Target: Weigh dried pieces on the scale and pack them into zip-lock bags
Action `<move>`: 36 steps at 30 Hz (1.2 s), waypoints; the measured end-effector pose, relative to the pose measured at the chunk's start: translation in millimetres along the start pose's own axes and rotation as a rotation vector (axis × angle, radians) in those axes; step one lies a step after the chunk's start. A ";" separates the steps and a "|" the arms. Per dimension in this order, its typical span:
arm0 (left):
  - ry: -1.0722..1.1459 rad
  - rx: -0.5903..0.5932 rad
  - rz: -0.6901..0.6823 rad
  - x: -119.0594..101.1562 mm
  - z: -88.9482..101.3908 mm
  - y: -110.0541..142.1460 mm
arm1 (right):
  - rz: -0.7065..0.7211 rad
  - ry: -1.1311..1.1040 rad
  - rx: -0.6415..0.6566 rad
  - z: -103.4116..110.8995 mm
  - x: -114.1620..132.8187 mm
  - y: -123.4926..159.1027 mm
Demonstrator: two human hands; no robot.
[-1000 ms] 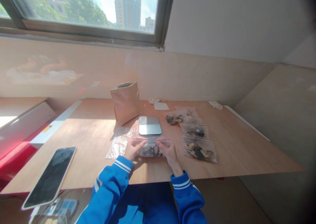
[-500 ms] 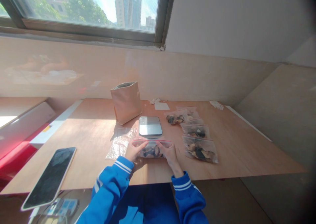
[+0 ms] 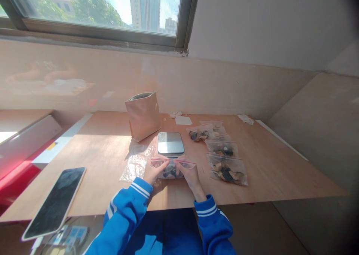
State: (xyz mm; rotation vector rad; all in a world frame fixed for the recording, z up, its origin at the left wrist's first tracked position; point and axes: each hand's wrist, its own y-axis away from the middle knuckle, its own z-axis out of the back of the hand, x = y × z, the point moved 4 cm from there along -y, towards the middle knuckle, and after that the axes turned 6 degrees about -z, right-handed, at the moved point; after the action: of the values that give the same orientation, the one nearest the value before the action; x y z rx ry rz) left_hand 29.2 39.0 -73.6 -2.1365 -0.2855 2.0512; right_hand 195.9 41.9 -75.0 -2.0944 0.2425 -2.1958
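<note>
Clear plastic zip bag (image 3: 169, 172) with a red-striped top edge, pinched between two hands at the lower centre of the frame.
The left hand (image 3: 153, 171) is nearly closed, its thumb and fingers gripping the red strip; the right hand (image 3: 190, 173) pinches it likewise, the thumb tips close together. Dark and pale pieces fill the bag's lower part, just below a flat, silver-topped, rounded-square plate (image 3: 170, 142) on the light-brown wooden surface (image 3: 103, 157); whether bag and plate touch cannot be told. A crinkled transparent plastic sheet (image 3: 137, 165) lies left of centre, below an upright brown paper pouch (image 3: 144, 116). Right of centre, filled see-through zip bags (image 3: 227, 172) partly overlap.
</note>
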 end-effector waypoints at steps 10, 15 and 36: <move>0.065 0.009 0.033 -5.4 -2.2 1.7 | 0.060 -0.009 -0.052 -13.2 2.1 4.2; 0.058 -0.032 0.036 -6.3 2.4 2.2 | 0.060 -0.026 -0.074 -12.5 12.5 7.7; 0.194 -0.048 0.130 -24.3 -10.8 -7.9 | -0.151 -0.083 -0.325 35.5 25.7 0.0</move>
State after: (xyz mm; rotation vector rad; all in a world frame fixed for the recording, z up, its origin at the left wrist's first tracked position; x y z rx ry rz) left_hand 38.9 40.7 -47.6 -2.4203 -0.1763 1.8993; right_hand 230.0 35.6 -48.3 -2.4397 0.4789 -2.2757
